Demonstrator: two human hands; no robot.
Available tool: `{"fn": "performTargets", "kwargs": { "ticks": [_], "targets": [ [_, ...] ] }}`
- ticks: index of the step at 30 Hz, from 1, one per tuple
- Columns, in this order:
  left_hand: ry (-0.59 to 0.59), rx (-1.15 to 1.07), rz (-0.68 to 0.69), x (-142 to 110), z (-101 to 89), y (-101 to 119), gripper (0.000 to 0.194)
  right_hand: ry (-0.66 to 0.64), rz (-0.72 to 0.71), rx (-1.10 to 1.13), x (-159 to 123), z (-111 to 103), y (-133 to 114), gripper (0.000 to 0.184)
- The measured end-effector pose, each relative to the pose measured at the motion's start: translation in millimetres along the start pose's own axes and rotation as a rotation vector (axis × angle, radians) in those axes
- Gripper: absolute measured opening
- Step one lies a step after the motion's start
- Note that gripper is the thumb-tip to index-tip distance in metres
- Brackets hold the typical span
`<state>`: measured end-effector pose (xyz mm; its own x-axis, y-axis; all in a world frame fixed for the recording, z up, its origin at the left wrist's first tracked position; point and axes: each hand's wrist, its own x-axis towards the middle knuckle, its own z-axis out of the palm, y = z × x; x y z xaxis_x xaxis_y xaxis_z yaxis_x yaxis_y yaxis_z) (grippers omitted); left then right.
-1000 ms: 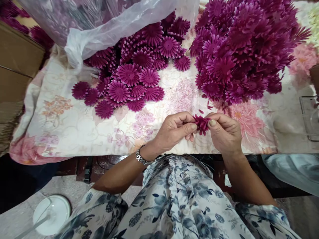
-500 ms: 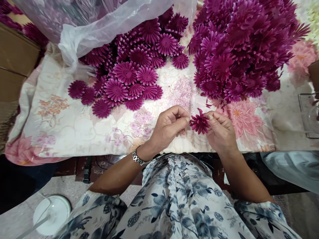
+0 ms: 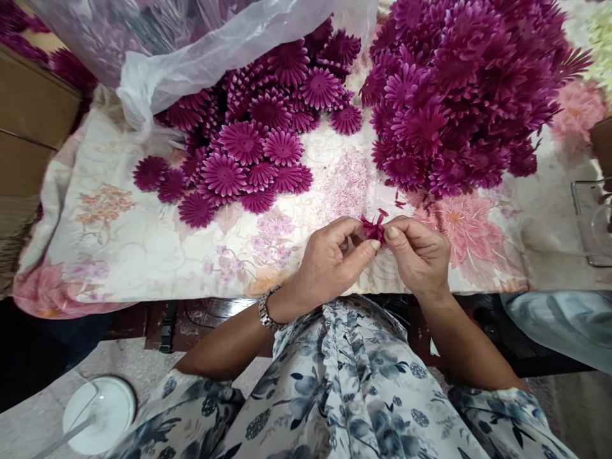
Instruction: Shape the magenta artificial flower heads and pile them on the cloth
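A small magenta artificial flower (image 3: 373,231) is pinched between my two hands above the table's front edge, its petals partly covered by my fingers. My left hand (image 3: 335,256) is closed, with thumb and forefinger gripping the flower's left side. From the right, my right hand (image 3: 419,254) pinches the same flower between thumb and fingertip. Beyond them, to the left, flat magenta flower layers (image 3: 243,143) lie in overlapping stacks. A tall heap of fuller magenta flowers (image 3: 459,95) rises at the back right. Loose petals (image 3: 399,203) lie on the cloth just past my right hand.
A floral cloth (image 3: 157,255) covers the table. At the back left, a clear plastic bag (image 3: 191,60) partly overhangs the flower layers. Cardboard boxes (image 3: 36,134) stand at the far left. A wire-framed holder (image 3: 590,220) sits at the right edge. A round white base (image 3: 99,414) rests on the floor.
My left hand has come up to the flower and now grips it. The flower has shifted slightly left and up and is more hidden by my fingers. My right hand moved slightly left.
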<state>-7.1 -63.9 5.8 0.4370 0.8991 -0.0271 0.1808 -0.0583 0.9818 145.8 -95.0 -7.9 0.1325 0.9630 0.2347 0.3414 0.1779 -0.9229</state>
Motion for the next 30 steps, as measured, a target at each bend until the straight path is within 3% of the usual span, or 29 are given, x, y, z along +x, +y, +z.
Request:
{"fn": "performTargets", "kwargs": {
  "ticks": [12, 15, 22, 27, 30],
  "targets": [
    [0.019, -0.267, -0.181, 4, 2.3, 5, 0.012, 0.036, -0.398, -0.385, -1, 5, -1, 0.008],
    [0.064, -0.243, -0.172, 5, 3.2, 0, 0.011, 0.016, -0.344, -0.358, -2, 6, -2, 0.011],
    [0.060, -0.145, -0.111, 6, 2.2, -3, 0.014, -0.098, 0.010, -0.068, -5, 1, -3, 0.018],
    [0.087, 0.079, -0.007, 7, 1.3, -1, 0.016, -0.175, 0.025, -0.018, -4, -4, -1, 0.016],
    [0.046, 0.082, 0.002, 6, -0.5, -1, 0.017, -0.182, 0.043, 0.004, -3, -6, 3, 0.011]
  ]
}}
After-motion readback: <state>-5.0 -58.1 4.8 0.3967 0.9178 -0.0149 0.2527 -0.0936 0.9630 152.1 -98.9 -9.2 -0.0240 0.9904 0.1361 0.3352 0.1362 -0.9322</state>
